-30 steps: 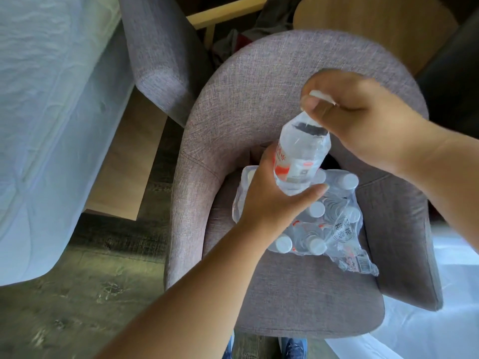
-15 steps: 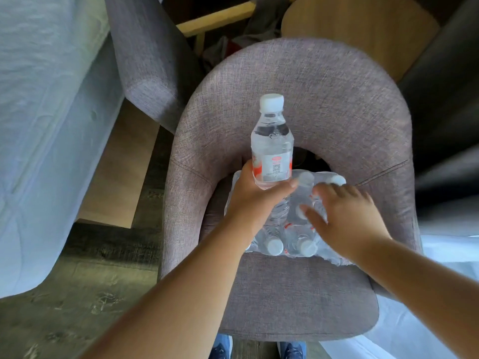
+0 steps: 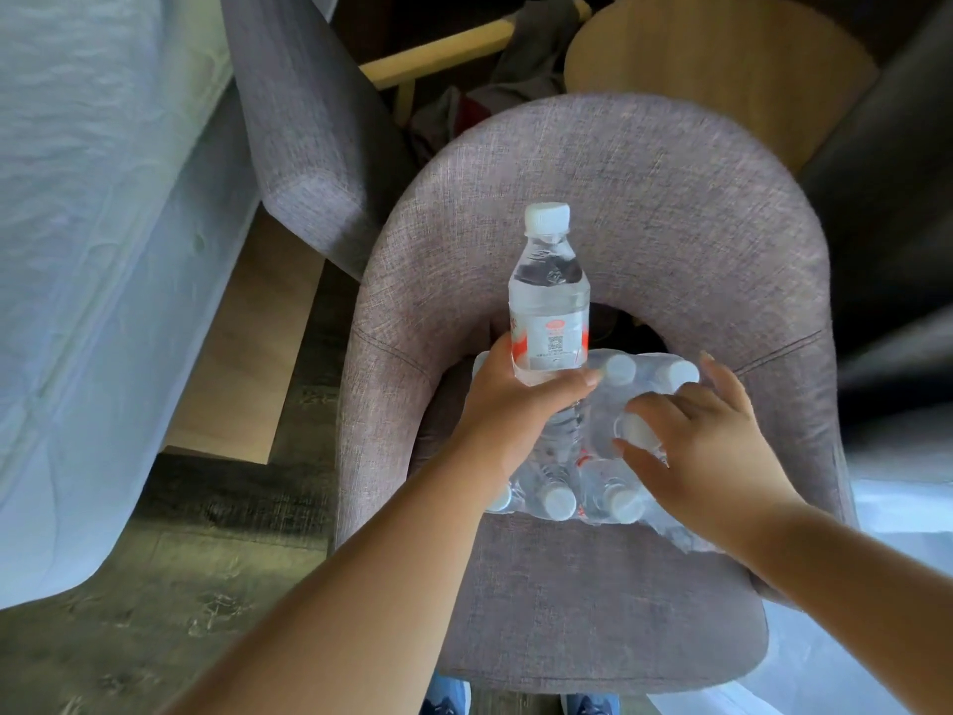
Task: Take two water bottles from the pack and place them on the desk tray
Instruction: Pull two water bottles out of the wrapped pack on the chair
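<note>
A shrink-wrapped pack of water bottles [image 3: 593, 487] with white caps lies on the seat of a grey fabric chair [image 3: 670, 240]. My left hand [image 3: 515, 405] grips one clear water bottle [image 3: 549, 301] by its lower half and holds it upright above the pack. This bottle has a white cap and a red and white label. My right hand [image 3: 701, 446] rests on the pack, with thumb and fingers curled around the cap and neck of a second bottle [image 3: 637, 430] still in the wrap. No desk tray is in view.
A bed with a pale cover [image 3: 93, 250] fills the left side. A second grey chair [image 3: 309, 126] stands behind on the left, and a round wooden tabletop [image 3: 722, 74] behind the chair. The floor [image 3: 154, 611] is dark wood. My blue shoes [image 3: 448, 704] show at the bottom edge.
My right hand let go of the bottle's cap, dropped to the pack and closed around a second bottle's top. My left hand kept the first bottle upright, almost in place.
</note>
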Available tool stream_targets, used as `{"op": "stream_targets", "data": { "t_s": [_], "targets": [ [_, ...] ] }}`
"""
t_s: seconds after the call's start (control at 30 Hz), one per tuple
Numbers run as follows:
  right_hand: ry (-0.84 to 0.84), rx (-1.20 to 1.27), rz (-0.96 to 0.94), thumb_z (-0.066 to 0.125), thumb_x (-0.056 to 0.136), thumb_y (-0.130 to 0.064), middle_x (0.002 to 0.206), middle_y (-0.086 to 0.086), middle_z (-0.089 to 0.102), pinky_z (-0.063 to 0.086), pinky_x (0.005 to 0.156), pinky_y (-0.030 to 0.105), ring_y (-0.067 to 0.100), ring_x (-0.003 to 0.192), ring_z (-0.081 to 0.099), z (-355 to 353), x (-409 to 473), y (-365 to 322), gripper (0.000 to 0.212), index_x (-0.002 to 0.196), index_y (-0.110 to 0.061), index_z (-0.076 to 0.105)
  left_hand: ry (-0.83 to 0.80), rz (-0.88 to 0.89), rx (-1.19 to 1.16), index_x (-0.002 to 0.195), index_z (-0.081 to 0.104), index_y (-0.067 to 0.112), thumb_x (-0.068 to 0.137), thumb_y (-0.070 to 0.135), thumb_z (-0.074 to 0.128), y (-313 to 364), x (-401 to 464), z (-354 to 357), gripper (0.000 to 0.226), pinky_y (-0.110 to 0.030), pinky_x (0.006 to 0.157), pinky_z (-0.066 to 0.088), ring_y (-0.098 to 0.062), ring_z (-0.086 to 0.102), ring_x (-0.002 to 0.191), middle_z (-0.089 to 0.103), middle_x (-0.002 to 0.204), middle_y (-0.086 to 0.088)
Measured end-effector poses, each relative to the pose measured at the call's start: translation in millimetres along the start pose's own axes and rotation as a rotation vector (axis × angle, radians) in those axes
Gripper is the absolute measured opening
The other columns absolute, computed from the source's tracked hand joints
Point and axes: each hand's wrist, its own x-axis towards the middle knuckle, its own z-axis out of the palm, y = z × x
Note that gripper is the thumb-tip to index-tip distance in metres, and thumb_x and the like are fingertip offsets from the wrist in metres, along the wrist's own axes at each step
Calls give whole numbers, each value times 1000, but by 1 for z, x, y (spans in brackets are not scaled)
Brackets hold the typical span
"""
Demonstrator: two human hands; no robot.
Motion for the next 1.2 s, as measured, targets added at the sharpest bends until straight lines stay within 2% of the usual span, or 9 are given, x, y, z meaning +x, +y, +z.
{"op": "stream_targets", "data": {
  "t_s": [0.13, 0.27, 0.47, 0.67, 0.83, 0.9, 1.0, 1.1, 1.2],
  "targets": [
    [181, 166, -15, 63, 88, -36, 67, 8, 66, 43, 99, 55, 33, 64, 64, -51, 20, 12, 35, 91, -3, 74, -22, 5, 10, 117, 67, 31, 68, 31, 92, -1, 1, -2, 55, -36, 93, 60, -12, 77, 102, 81, 107, 4],
    [277, 267, 106, 51, 95, -36, 77, 20, 66, 48, 85, 54, 44, 81, 61, -81, 70, 21, 40, 101, -1, 69, 9, 34, 116, 107, 67, 40, 63, 40, 91, -4, -1, 3, 50, -45, 95, 61, -8, 78, 99, 81, 103, 11],
    [82, 510, 453, 50, 105, -30, 115, 28, 61, 43, 87, 40, 43, 114, 55, -41, 110, 20, 33, 126, -8, 61, 33, 48, 127, 118, 66, 24, 73, 17, 93, -9, -3, 9, 53, -35, 89, 64, -9, 77, 100, 79, 107, 4],
    [193, 651, 572, 47, 98, -34, 113, 14, 64, 48, 85, 40, 33, 105, 59, -27, 110, 2, 35, 120, -11, 61, 38, 94, 255, 97, 61, 38, 74, 16, 93, -11, -10, 17, 45, -1, 65, 50, 18, 68, 84, 73, 90, 18],
    [309, 1072, 835, 51, 104, -44, 89, -15, 57, 42, 70, 23, -1, 79, 54, -30, 82, -25, 18, 102, -26, 54, 51, 143, 289, 96, 62, 32, 74, 15, 94, -11, -9, 19, 42, -1, 59, 48, 19, 66, 83, 70, 82, 20],
    [313, 1111, 912, 50, 102, -47, 87, -10, 55, 40, 67, 28, 5, 75, 51, -25, 61, -33, 24, 91, -25, 53, 59, 140, 294, 102, 64, 27, 72, 20, 95, -14, -8, 20, 44, -4, 58, 50, 9, 69, 88, 73, 92, 11],
    [274, 1039, 951, 51, 100, -48, 96, -8, 63, 49, 78, 36, 11, 86, 59, -13, 27, -44, 30, 100, -20, 61, 83, 124, 308, 105, 64, 30, 69, 30, 96, -16, -6, 20, 49, -12, 67, 56, -1, 73, 89, 75, 99, 9],
    [194, 975, 890, 55, 98, -44, 101, -8, 70, 56, 87, 44, 17, 98, 66, -9, 7, -54, 20, 104, -27, 64, 83, 117, 299, 100, 62, 36, 66, 35, 98, -15, -7, 21, 49, -9, 69, 55, 5, 72, 90, 76, 97, 14],
    [84, 954, 829, 61, 97, -43, 101, -16, 63, 49, 89, 36, 12, 101, 62, -14, 9, -53, 23, 114, -29, 54, 81, 96, 251, 97, 63, 36, 66, 34, 99, -14, -6, 24, 47, -1, 60, 49, 19, 68, 81, 75, 89, 17]
  ]
}}
